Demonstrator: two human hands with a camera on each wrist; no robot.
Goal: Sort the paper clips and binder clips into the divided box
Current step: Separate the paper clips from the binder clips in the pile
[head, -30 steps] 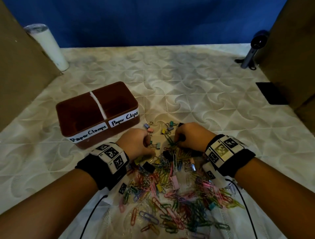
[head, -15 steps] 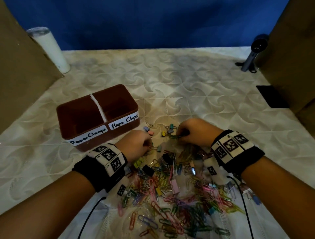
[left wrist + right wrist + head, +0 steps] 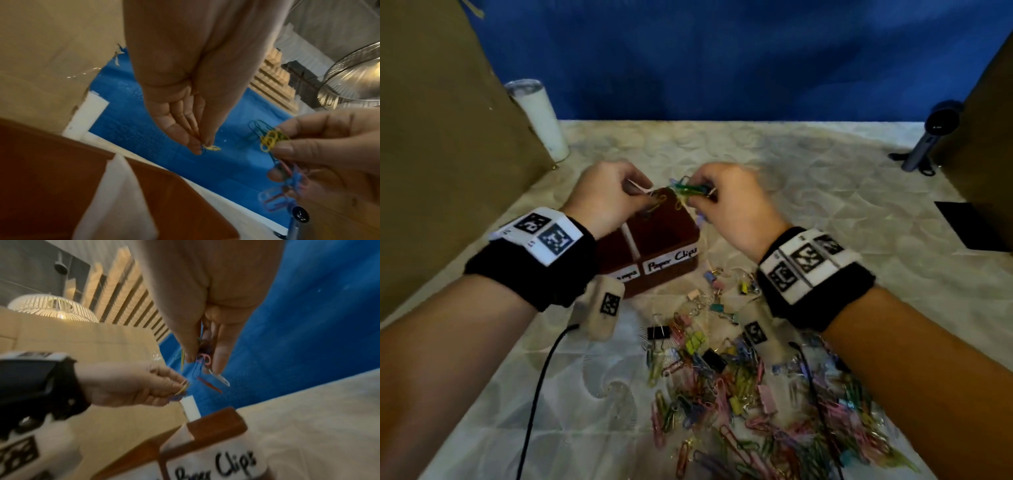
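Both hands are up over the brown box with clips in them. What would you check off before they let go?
1. Right hand pinches a bunch of paper clips: ok.
2. Left hand pinches a yellow paper clip: ok.
3. Only paper clips in the bunch, no binder clips: cannot tell, the fingers hide part of it.
4. Hands over the compartment labelled Paper Clips in the divided box: cannot tell; they hover near the white divider.
5. Compartments free to receive clips: ok, both look open.
6. Pile on the table sorted: not ok, many clips remain.
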